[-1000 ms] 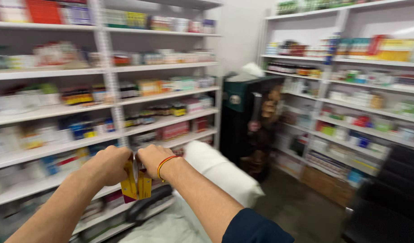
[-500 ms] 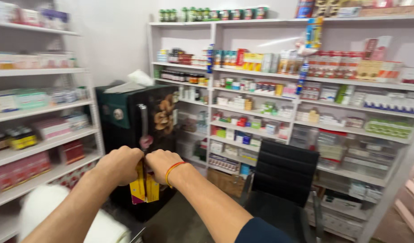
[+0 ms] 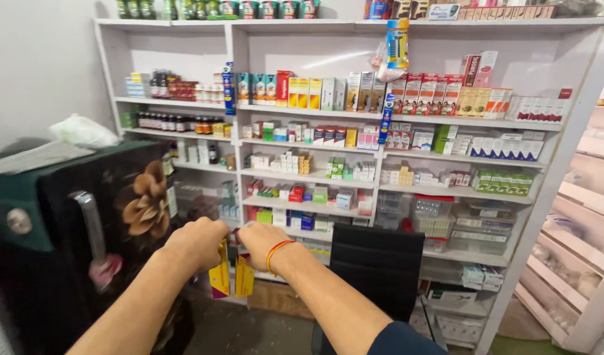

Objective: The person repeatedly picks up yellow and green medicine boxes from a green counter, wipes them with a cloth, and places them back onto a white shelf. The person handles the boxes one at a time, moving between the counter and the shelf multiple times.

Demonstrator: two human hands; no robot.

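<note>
white shelf unit (image 3: pixel 374 115) fills the back wall, packed with small cartons. top board: row of dark green jars (image 3: pixel 216 8) toward its left end. second board: red, yellow and white upright boxes (image 3: pixel 302 91) in the middle bay, red-and-white cartons (image 3: pixel 426 92) in the right bay, dark bottles (image 3: pixel 174 123) on the board below at the left end. hanging blister card (image 3: pixel 397 43), blue and yellow, on the upright between the bays. green flat boxes (image 3: pixel 505 181) at the right end of the fourth board, clear plastic tubs (image 3: pixel 433 213) below. black chair back (image 3: pixel 377 263) stands in front of the lower boards. dark cabinet (image 3: pixel 59 243) at left with a silver handle and a brown flower print; white bag (image 3: pixel 84 130) on its top at the back edge.

left hand (image 3: pixel 197 243) closed in a fist, right hand (image 3: pixel 262 244) closed too, orange band on its wrist. both pinch the top of the yellow sachets (image 3: pixel 231 276), which hang down between the fists, in front of the lowest boards. pink strip shows at the bottom edge of the left sachet. exact finger placement not visible from this side.

vs 0.5 s ago: view has swung right, shelf unit now centred, cabinet pushed to the left edge. hands and sachets same pose, same grip.
</note>
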